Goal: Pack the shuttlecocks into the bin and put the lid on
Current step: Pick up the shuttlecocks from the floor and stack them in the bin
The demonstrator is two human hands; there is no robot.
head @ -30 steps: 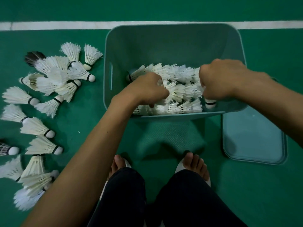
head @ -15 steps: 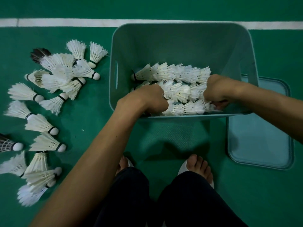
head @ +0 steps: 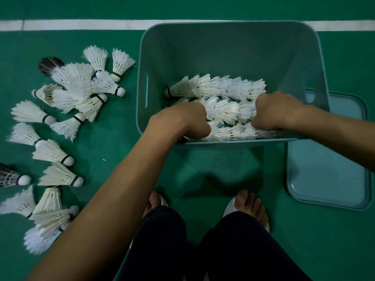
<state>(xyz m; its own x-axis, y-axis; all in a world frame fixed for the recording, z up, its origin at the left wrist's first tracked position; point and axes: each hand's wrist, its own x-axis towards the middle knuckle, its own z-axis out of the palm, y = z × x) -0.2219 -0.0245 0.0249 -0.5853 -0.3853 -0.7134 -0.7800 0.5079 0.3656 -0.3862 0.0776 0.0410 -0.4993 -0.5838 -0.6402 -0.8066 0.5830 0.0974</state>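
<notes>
— Where are the hands?
— Both are down in the bin [head: 223, 47], by its near wall. The left hand [head: 188, 120] is at the left end of the front rows of shuttlecocks [head: 223, 106], the right hand [head: 274, 112] at the right end. Knuckles up, fingers curled into the feathers. The tips are hidden, so I can't tell whether they grip or only press.
— How do the rows lie?
— Crosswise, long axis running left to right, from hand to hand. Nested one into the next. The back row shows its cork at the left.
— What's outside?
— Many loose shuttlecocks [head: 60, 128] scattered on the floor [head: 113, 159], left of the bin. The left hand is nearer. The right would have to cross the bin.
— The lid?
— The lid [head: 326, 175] lies flat on the floor, just right of the bin, with its far corner behind the bin wall. The right forearm passes above it, so the right hand is nearer.
— Progress?
— Partway, I'd judge. The next reach likely goes left, with the lid last.
</notes>
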